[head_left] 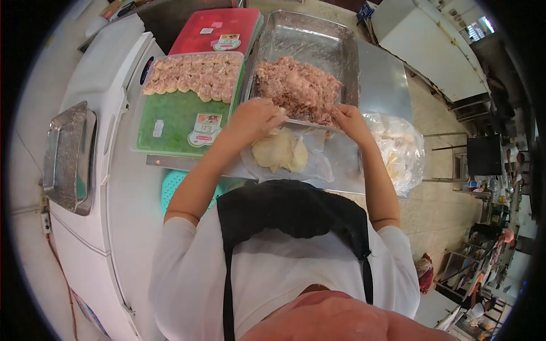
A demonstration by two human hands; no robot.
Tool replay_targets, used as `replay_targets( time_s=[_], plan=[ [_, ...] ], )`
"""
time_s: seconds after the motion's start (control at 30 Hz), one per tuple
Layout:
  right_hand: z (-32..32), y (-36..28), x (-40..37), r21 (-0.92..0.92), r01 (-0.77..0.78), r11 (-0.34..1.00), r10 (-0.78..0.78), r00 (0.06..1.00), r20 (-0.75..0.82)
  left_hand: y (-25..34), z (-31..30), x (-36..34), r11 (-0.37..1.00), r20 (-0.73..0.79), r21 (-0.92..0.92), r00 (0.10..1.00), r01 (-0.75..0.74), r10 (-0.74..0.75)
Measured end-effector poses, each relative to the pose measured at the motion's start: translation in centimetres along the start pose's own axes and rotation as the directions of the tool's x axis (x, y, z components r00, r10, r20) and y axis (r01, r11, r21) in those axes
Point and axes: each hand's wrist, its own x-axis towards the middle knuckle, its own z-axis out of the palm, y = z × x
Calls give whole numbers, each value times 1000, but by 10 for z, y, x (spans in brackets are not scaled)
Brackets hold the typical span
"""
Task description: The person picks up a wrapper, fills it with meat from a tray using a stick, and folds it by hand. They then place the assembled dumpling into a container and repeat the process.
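Note:
My left hand (260, 120) is curled closed at the near left corner of a metal tray (310, 37); a small pale bit shows at its fingertips, too hidden to name. My right hand (349, 120) has its fingers pinched together in the near right edge of a mound of ground meat (298, 85) in that tray. Just below my left hand, a stack of round dough wrappers (278, 151) lies on a clear plastic sheet. To the left, a green-based plastic tray (165, 119) carries rows of filled dumplings (196, 74) across its far half.
A red plastic box (213, 28) stands behind the green tray. Right of my right arm sits a clear plastic bag (401, 150) with pale contents. A turquoise perforated basket (173, 184) is below the table's left edge. An empty metal pan (68, 153) rests on the white freezer (114, 187).

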Motion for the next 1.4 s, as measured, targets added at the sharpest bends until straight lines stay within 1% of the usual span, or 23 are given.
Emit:
replay_targets(
  time_s=[0.03,0.1,0.13,0.2,0.23,0.3,0.33,0.4,0.43,0.5,0.6,0.7,0.73,0.83,0.93,1.03,1.13,1.17,1.23,1.3,1.33,1.37,1.4],
  plan=[
    [-1,-4,-2,108,24,994,-20,999,-36,-2,0,5,981,-29,190,999,38,-33],
    [0,-14,-11,320,78,944,-43,992,-116,0,-5,13,984,-26,175,999,36,-32],
    [-1,-17,-16,374,70,925,-22,991,-131,3,-7,14,986,-21,163,999,40,-37],
    [-2,-24,-22,477,57,877,18,988,-151,6,-13,21,980,92,186,991,75,-94],
    [-4,-26,-24,458,79,885,-4,986,-164,7,-15,24,975,145,199,981,96,-126],
    [-7,-27,-26,419,128,899,-53,981,-186,9,-15,25,963,108,259,989,73,-104],
    [-13,-20,-24,233,161,959,-120,977,-179,10,-15,25,955,91,290,992,62,-92],
    [-26,-10,-17,-154,226,962,-246,960,-133,1,-12,24,951,-75,305,997,44,-22],
    [-32,-13,-15,-349,223,910,-253,967,-42,-2,-11,23,949,-154,314,988,33,17],
    [-45,-20,-10,-683,240,690,-205,969,134,2,-17,20,962,-241,264,971,70,-4],
    [-33,-10,5,-862,239,446,-85,971,225,16,-27,19,958,-332,260,943,123,-31],
    [-17,4,-8,-770,315,555,-158,949,274,16,-25,17,956,-373,256,927,146,-42],
    [-17,16,-7,-743,358,565,-248,933,261,16,-24,17,957,-383,248,923,148,-43],
    [-39,27,-10,-410,363,837,-287,928,236,17,-23,15,967,-390,242,921,79,22],
    [-67,10,-12,-641,304,704,-227,953,202,27,-31,16,915,-298,377,954,144,-28],
    [-63,11,-6,-840,248,482,-85,968,237,33,-34,22,907,-240,359,961,219,-137],
    [-39,37,-15,-784,302,543,-189,953,236,18,-20,29,951,-414,287,910,113,16],
    [-40,42,-16,-712,302,634,-204,953,223,16,-20,30,960,-409,252,913,121,-7],
    [-48,46,-21,-540,296,788,-226,955,193,15,-21,29,975,-395,176,917,136,-57],
    [-49,43,-26,-308,192,932,-157,978,137,3,-20,35,984,-362,103,927,143,-97],
    [-50,36,-30,-180,136,974,-115,986,118,-5,-17,41,987,-344,65,932,148,-118],
    [-52,26,-33,-109,84,990,-76,994,77,-12,-10,47,935,-342,-305,896,179,-283],
    [-51,6,-36,-34,36,999,-35,999,36,-20,0,55,756,-278,-630,858,176,-432]
  ],
)
